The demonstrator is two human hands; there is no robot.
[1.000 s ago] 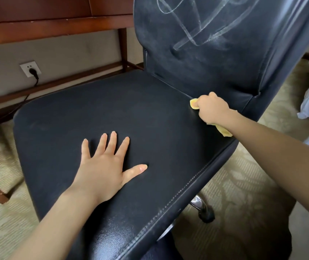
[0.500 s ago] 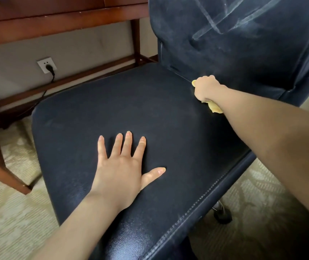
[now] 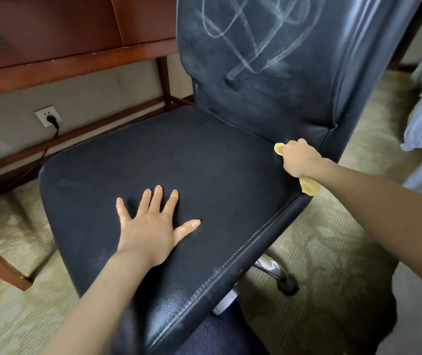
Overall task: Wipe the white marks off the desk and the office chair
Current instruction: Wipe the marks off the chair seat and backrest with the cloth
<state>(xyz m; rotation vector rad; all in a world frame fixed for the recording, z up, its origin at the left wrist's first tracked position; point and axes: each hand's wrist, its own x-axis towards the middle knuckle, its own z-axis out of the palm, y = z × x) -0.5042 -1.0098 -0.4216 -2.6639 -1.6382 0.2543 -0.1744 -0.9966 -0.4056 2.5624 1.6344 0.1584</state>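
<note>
1. Cloth [image 3: 308,187]: small, yellow, soft and light. It sits bunched at the rear right corner of the chair [image 3: 192,155] seat, against the crease under the backrest.
2. Right hand [image 3: 298,160]: my fingers are curled tight round the cloth, with an end poking out on each side. I judge that a limp rag needs this balled grip.
3. Left hand [image 3: 151,226]: flat with fingers spread, pressing on the seat. I judge it steadies a chair that rolls on wheels.
4. White marks [image 3: 256,37]: scribbled high on the backrest, unwiped. The padded surface probably yields under pressure.
5. Counter [image 3: 76,60]: behind the chair.

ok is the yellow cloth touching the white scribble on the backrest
Apart. Head view shows the yellow cloth in the right hand at the seat crease, bare backrest between it and the white scribble.
</note>
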